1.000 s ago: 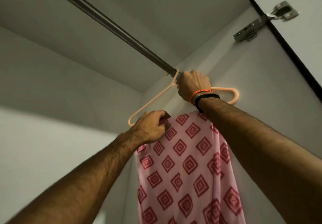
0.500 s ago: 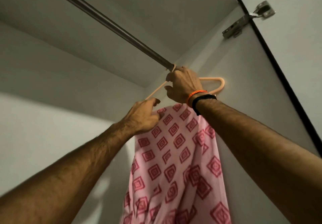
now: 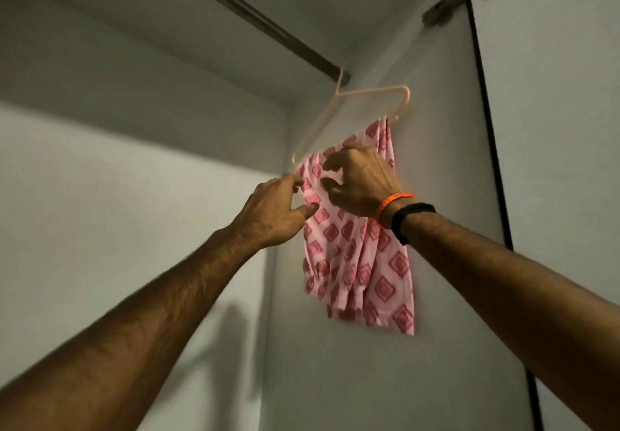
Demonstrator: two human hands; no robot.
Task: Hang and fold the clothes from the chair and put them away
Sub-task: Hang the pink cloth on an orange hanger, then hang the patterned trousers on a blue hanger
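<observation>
Right hand (image 3: pixel 360 184) has dropped off the hanger (image 3: pixel 369 92) hook; it now hangs alone on the rail (image 3: pixel 268 32).
We're on the hang step: both hands' fingers loosely spread at the pink cloth (image 3: pixel 355 256), left hand (image 3: pixel 273 210) touching its edge. Next we smooth it, then withdraw; side wall (image 3: pixel 436 195) sits close, open room leftward.

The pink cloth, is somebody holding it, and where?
Nothing is clearly gripped. The cloth hangs from the hanger. The left hand touches its top left edge; the right hand hovers over it, fingers loose.
</observation>
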